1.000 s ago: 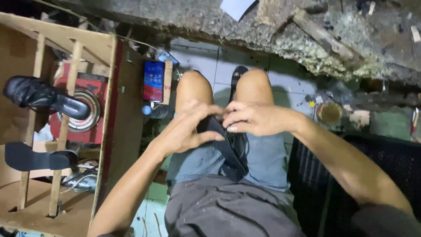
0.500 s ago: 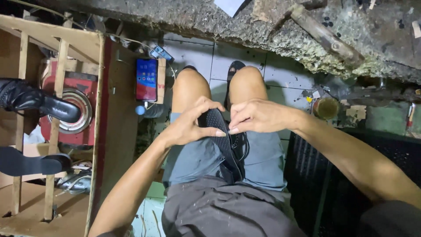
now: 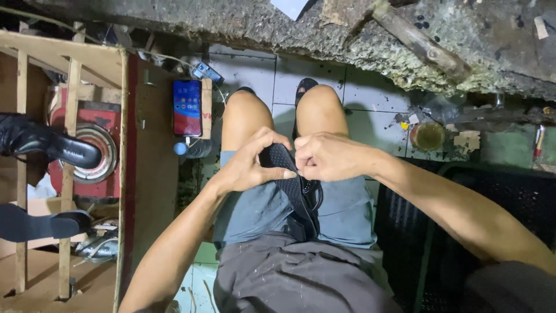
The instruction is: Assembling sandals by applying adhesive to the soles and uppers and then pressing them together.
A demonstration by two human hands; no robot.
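Black shoe [image 3: 292,188] lies on the lap, both hands, left [image 3: 249,165] and right [image 3: 330,156], closed around its toe.

left hand [image 3: 249,165] slid up the black shoe [image 3: 292,185], thumb across its sole.

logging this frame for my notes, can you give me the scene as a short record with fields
setting: person seated, knees bare, grey shorts, tiled floor below
left hand: grips black shoe at its upper end, on the lap
right hand: pinches the same shoe from the other side
left of legs: wooden rack with black boot; smartphone, screen lit
right: small round tin on the floor
top: rough concrete slab
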